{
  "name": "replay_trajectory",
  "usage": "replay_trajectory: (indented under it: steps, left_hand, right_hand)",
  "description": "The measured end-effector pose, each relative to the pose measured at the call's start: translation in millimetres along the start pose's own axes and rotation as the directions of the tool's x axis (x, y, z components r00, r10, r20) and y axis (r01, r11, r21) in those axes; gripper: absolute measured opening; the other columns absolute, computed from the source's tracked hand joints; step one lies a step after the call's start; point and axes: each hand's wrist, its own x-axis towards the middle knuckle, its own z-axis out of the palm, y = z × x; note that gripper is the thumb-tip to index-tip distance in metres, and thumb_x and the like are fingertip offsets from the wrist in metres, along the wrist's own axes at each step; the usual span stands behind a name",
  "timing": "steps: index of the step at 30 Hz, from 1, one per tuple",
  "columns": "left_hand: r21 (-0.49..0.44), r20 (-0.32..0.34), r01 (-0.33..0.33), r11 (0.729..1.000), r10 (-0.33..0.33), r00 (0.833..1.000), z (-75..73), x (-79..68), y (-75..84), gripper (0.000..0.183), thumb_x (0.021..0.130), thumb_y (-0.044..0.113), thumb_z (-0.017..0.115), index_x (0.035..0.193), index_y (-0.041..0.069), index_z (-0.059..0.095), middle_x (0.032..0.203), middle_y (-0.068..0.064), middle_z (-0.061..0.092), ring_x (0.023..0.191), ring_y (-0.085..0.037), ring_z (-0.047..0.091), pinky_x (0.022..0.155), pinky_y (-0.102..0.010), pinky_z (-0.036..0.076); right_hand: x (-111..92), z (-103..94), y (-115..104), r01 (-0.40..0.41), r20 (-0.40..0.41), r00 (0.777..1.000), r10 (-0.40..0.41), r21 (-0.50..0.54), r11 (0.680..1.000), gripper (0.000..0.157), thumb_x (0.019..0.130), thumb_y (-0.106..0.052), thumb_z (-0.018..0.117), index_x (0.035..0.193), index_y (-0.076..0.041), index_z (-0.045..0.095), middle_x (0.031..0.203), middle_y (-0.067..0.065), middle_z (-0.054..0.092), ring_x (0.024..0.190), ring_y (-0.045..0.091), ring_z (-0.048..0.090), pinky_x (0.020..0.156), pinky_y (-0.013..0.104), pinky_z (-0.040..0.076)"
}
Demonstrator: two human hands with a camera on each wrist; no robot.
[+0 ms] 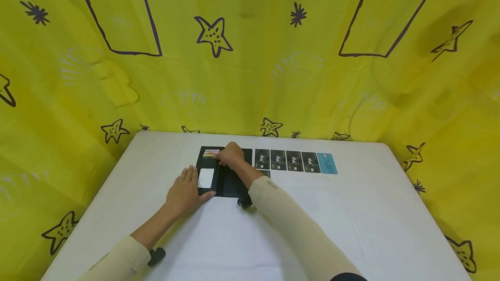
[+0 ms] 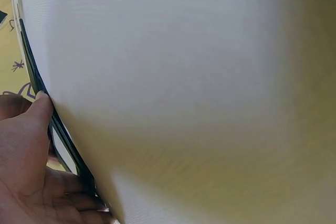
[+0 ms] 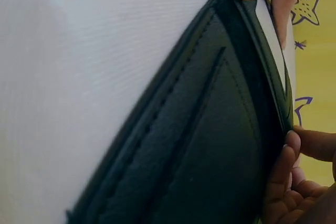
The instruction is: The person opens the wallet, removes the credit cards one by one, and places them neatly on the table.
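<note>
A black wallet (image 1: 230, 184) lies spread open on the white table, its card slots and a white window (image 1: 205, 178) on the left half. My left hand (image 1: 184, 193) rests along its left side, fingers extended, thumb (image 2: 39, 109) pressing the lower edge. Reaching across the wallet, my right hand (image 1: 232, 156) has curled fingers, with thumb and forefinger pinching at the upper left slots beside striped cards (image 1: 211, 153). The right wrist view shows those fingertips (image 3: 293, 139) meeting at the wallet's edge; the pinched card is mostly hidden there.
Right of the wallet, several black Vip cards (image 1: 278, 160) lie in a row ending with a blue card (image 1: 327, 163). Another dark card (image 1: 265, 172) is partly covered by my right forearm. A yellow patterned curtain (image 1: 250, 77) hangs behind the table (image 1: 351, 211).
</note>
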Motion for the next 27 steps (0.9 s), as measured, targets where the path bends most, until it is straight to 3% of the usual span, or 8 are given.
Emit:
replay_trajectory:
  steps: [4,9,16,20,27]
  left_hand:
    - [-0.002,-0.003,0.000,1.000,0.000,1.000,0.1,-0.2,0.7,0.105,0.095,0.057,0.072,0.154,-0.020,0.030,0.160,-0.039,0.032,0.149,-0.053,0.032,0.121,-0.060,0.030]
    - [0.000,-0.002,-0.005,1.000,0.005,1.000,-0.2,-0.4,0.8,0.105,0.096,0.057,0.071,0.154,-0.020,0.029,0.160,-0.039,0.032,0.149,-0.053,0.032,0.121,-0.060,0.030]
    - [0.003,-0.009,-0.010,1.000,0.010,1.000,-2.5,-0.5,0.4,0.105,0.096,0.057,0.072,0.154,-0.020,0.031,0.159,-0.039,0.033,0.148,-0.053,0.033,0.120,-0.061,0.031]
    - [-0.001,-0.008,-0.014,1.000,0.014,1.000,-1.8,-0.4,0.4,0.105,0.096,0.057,0.071,0.153,-0.020,0.031,0.159,-0.039,0.033,0.148,-0.053,0.033,0.120,-0.061,0.031]
    - [-0.003,-0.012,-0.015,1.000,0.015,1.000,0.9,-1.2,-0.1,0.105,0.096,0.058,0.071,0.154,-0.020,0.031,0.159,-0.039,0.033,0.149,-0.053,0.033,0.120,-0.061,0.031]
  right_hand:
    - [-0.3,0.8,-2.5,0.001,0.007,1.000,-0.001,-0.032,1.000,0.024,0.098,-0.019,0.076,0.083,-0.001,0.071,0.059,0.004,0.064,0.051,0.014,0.059,0.046,0.027,0.043]
    - [-0.3,0.4,-4.0,-0.007,0.013,1.000,0.007,0.002,1.000,0.026,0.102,-0.021,0.071,0.087,0.000,0.072,0.061,0.005,0.065,0.053,0.015,0.061,0.048,0.029,0.044]
    - [3.3,0.7,-1.5,-0.027,-0.024,0.999,0.028,0.043,0.999,0.029,0.095,-0.023,0.082,0.098,0.003,0.071,0.060,0.005,0.067,0.048,0.011,0.061,0.047,0.023,0.046]
    - [2.7,2.3,-1.1,-0.018,-0.046,0.999,0.017,-0.027,0.999,0.032,0.089,-0.028,0.088,0.091,-0.001,0.072,0.059,0.003,0.066,0.049,0.011,0.059,0.049,0.025,0.045]
    - [-2.9,4.5,-7.0,-0.018,-0.063,0.998,0.012,-0.094,0.995,0.031,0.092,-0.031,0.084,0.081,-0.004,0.072,0.064,0.003,0.063,0.058,0.016,0.058,0.052,0.028,0.046]
